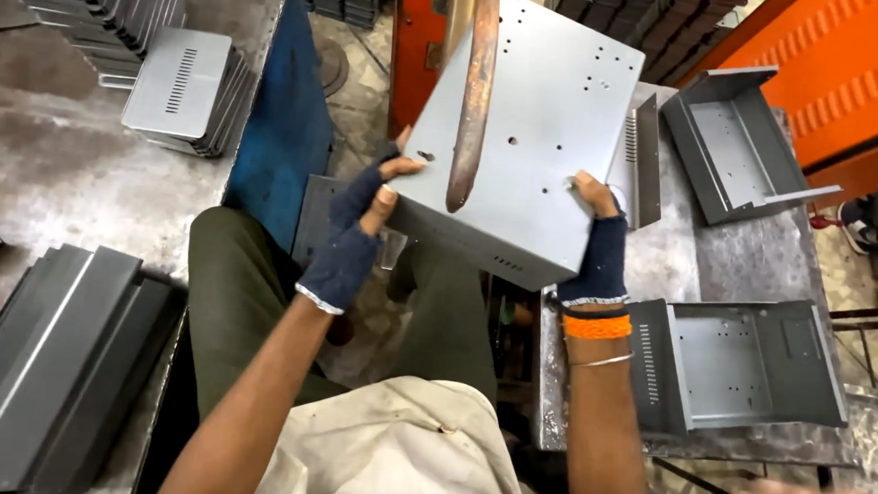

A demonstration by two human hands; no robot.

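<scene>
- Head view: left hand (351, 240) and right hand (597, 247), both in dark fingerless gloves, fingers clamped on opposite edges of grey sheet-metal panel (546, 112).
- Panel held tilted above the lap, under the copper rod (475, 94), beside the tabletop (729, 262).
- Judgement: keep both grips firm and the panel square to the rod.

A worn grey metal workbench (739, 263) stands beside orange machinery (849, 68) over a stained concrete floor (53, 157).
</scene>
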